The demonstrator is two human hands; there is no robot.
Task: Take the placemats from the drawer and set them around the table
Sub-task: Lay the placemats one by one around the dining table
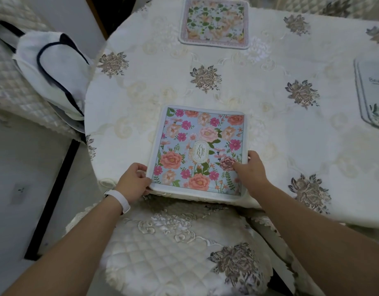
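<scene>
A blue floral placemat (200, 144) with pink and peach roses lies flat at the near edge of the round table (269, 103), which has a cream embroidered cloth. My left hand (134, 182) pinches its near left corner. My right hand (253, 169) grips its near right edge, thumb on top. A second placemat (214, 22), pale with green leaves, lies at the far side. A third placemat (371, 92), grey-white with lettering, lies at the right edge, partly cut off by the frame.
A quilted chair seat (173, 248) sits directly below me, tucked against the table. At the left, a white tote bag (54, 75) with dark straps rests on another quilted chair (15, 82). Pale floor (19, 167) shows at the lower left.
</scene>
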